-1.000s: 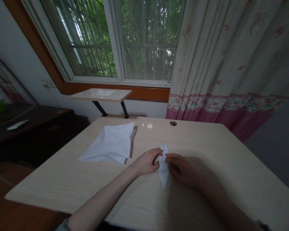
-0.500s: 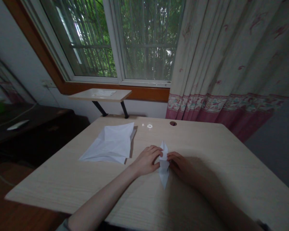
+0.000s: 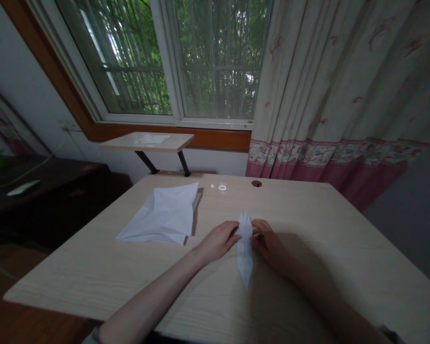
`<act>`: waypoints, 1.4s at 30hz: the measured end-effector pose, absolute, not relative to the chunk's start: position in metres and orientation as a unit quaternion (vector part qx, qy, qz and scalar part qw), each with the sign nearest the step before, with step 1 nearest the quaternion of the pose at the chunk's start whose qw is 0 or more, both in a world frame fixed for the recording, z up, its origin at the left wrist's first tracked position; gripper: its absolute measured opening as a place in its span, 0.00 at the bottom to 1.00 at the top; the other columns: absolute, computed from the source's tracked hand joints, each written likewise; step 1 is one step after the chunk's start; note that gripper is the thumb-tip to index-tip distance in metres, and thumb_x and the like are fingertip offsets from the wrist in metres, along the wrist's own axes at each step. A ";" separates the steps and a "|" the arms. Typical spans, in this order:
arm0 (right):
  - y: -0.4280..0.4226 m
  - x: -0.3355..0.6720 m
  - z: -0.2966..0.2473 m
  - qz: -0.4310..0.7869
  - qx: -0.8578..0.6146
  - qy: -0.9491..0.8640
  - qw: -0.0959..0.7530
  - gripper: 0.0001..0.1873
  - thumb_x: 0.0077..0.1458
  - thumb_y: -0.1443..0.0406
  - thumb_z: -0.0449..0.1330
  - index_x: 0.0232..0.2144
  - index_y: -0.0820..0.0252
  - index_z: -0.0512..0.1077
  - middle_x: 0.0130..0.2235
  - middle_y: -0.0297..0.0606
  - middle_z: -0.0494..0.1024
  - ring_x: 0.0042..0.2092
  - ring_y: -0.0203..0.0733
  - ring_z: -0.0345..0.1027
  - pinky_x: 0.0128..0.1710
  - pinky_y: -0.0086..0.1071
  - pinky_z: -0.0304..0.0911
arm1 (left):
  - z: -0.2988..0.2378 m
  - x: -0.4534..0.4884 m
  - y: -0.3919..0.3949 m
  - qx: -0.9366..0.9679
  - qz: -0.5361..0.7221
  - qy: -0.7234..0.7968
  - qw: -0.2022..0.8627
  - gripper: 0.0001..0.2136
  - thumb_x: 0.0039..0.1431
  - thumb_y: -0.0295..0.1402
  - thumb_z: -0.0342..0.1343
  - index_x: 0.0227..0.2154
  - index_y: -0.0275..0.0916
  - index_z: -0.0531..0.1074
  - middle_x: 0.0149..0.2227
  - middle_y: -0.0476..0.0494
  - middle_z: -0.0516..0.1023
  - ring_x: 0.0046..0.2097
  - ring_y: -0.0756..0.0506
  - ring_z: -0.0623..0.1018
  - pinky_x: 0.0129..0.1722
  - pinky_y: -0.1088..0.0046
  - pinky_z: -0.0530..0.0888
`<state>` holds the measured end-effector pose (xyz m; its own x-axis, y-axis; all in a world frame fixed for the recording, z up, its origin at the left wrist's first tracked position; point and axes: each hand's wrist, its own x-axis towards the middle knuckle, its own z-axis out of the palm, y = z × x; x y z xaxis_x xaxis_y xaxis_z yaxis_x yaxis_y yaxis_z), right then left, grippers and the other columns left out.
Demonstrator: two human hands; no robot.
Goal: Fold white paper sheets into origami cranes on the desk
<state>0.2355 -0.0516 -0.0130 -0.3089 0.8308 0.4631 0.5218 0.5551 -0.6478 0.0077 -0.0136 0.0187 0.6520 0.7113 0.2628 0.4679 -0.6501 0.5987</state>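
A narrow piece of folded white paper [image 3: 245,255] stands out against the pale wooden desk, with a long point toward me and a split tip at its far end. My left hand [image 3: 220,240] pinches its left edge between thumb and fingers. On the opposite edge, my right hand [image 3: 267,241] grips the paper too, its fingers curled and partly in shadow. Both hands hold it around its upper half. Left of my hands lies a larger creased white paper sheet [image 3: 165,210], its corners lifted a little off the desk.
The desk [image 3: 103,267] reaches from me to the wall below the window. At its back left a small raised shelf [image 3: 118,142] carries some white paper. A round cable hole [image 3: 257,183] sits near the rear edge. Curtains [image 3: 308,95] hang behind at right.
The folded paper has spread wider, and its far end now shows a split tip instead of a single point. My fingers have shifted along its edges. The larger sheet stays put.
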 end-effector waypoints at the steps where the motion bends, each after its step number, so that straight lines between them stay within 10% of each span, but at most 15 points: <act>1: -0.052 0.236 -0.014 0.202 -0.437 -0.779 0.402 0.27 0.60 0.71 0.52 0.60 0.51 0.57 0.56 0.46 0.70 0.53 0.47 0.70 0.51 0.45 0.71 | 0.018 0.007 -0.014 0.864 0.254 0.344 0.266 0.12 0.68 0.33 0.53 0.52 0.38 0.66 0.49 0.38 0.77 0.50 0.41 0.78 0.51 0.63 0.74; 6: -0.050 0.238 -0.020 0.181 -0.433 -0.792 0.392 0.27 0.63 0.70 0.51 0.63 0.50 0.57 0.60 0.47 0.67 0.58 0.48 0.67 0.55 0.46 0.70 | 0.015 0.006 -0.014 0.836 0.281 0.344 0.321 0.25 0.65 0.30 0.54 0.62 0.41 0.54 0.53 0.38 0.75 0.48 0.43 0.79 0.50 0.64 0.76; 16: -0.046 0.243 -0.030 0.036 -0.428 -0.853 0.297 0.27 0.66 0.67 0.50 0.66 0.55 0.59 0.64 0.48 0.68 0.64 0.50 0.62 0.62 0.53 0.63 | 0.004 0.007 -0.009 0.888 0.265 0.306 0.219 0.16 0.69 0.30 0.50 0.57 0.40 0.69 0.66 0.37 0.62 0.63 0.42 0.70 0.64 0.60 0.68; 42: -0.049 0.239 -0.023 0.042 -0.503 -0.801 0.320 0.28 0.64 0.63 0.53 0.66 0.56 0.58 0.58 0.49 0.73 0.59 0.54 0.66 0.58 0.55 0.65 | 0.012 0.004 -0.008 0.932 0.186 0.299 0.085 0.17 0.70 0.39 0.51 0.57 0.42 0.71 0.63 0.39 0.70 0.61 0.38 0.71 0.58 0.55 0.71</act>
<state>0.2388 -0.0491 -0.0227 -0.2880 0.8335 0.4716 0.7799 0.4899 -0.3896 0.0043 -0.0077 0.0119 0.7514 0.5894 0.2965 0.5259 -0.8064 0.2703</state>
